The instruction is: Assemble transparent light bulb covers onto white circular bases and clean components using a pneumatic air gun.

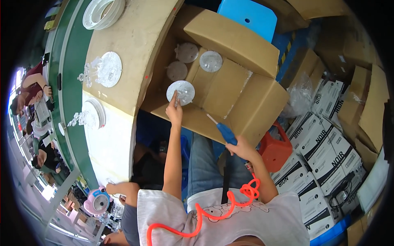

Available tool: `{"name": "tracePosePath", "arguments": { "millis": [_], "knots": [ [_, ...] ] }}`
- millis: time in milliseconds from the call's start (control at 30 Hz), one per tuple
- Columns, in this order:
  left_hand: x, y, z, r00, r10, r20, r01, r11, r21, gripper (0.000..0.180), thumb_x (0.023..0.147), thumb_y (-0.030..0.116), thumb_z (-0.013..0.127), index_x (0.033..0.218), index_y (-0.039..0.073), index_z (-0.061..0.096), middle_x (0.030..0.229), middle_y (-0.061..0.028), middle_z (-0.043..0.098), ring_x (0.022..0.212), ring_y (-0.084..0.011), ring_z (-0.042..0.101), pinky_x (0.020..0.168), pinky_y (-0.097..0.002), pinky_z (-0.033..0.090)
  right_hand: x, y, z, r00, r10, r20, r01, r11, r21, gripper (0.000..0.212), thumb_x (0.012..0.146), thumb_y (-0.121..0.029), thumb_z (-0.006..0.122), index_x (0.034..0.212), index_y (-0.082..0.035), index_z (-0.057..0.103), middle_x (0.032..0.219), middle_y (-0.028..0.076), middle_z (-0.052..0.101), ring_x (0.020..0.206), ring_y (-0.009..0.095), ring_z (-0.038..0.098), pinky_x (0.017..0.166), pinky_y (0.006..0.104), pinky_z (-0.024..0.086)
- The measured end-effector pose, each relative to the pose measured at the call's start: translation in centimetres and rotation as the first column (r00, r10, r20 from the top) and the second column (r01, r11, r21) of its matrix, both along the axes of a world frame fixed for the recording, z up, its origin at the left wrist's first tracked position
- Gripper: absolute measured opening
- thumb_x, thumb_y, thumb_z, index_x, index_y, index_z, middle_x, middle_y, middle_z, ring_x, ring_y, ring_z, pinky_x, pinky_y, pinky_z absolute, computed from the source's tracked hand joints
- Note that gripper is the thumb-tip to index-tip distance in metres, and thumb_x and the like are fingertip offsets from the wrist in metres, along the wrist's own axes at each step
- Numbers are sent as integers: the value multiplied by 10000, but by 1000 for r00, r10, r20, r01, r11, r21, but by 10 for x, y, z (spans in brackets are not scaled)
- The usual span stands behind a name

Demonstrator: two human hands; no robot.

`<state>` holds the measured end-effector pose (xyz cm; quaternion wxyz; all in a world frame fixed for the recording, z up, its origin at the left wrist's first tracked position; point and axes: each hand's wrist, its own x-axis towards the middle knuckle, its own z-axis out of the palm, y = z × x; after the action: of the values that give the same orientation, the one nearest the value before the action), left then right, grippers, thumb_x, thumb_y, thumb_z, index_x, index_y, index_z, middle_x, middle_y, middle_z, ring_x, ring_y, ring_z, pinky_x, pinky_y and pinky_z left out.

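My left hand (174, 110) reaches over the open cardboard box (217, 86), its fingers closed on the clear piece in the middle of a round white disc (186, 87). My right hand (243, 149) is wrapped round a blue air blow gun (225, 132), its thin nozzle pointing up-left toward the disc. A coiled orange hose (213, 211) runs from near my right wrist across my lap. Inside the box lie more discs with clear parts: one white disc (211, 61), a duller disc (186, 52) and another dull disc (177, 71).
On the table (135, 49) at left stand a white disc with clear branches (111, 69), a stacked disc (94, 114) and clear rings (102, 14). A co-worker's hand (123, 190) is at lower left. Right: a red stool (276, 151), printed cartons (324, 156). A blue stool (248, 18) is behind.
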<state>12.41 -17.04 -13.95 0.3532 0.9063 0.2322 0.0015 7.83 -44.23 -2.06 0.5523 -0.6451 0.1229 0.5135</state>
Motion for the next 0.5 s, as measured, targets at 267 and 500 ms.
{"name": "tracePosePath", "arguments": {
  "millis": [267,500],
  "knots": [
    [41,-18,155,981,-102,167,110,993,-41,293,825,20,568,1116,46,547,996,-173,629,937,-263,629,757,-304,488,-14,-37,-10,975,-217,52,221,972,-83,182,784,-183,514,785,-1,523,567,58,527,510,143,531,518,285,422],
    [192,53,188,846,-9,533,-107,977,185,204,842,160,607,1000,44,551,670,-78,638,595,-146,645,527,-242,440,-14,-30,-19,985,-166,51,173,967,-186,175,788,-183,507,830,-14,526,545,65,541,516,168,563,519,301,428]
  ]
}}
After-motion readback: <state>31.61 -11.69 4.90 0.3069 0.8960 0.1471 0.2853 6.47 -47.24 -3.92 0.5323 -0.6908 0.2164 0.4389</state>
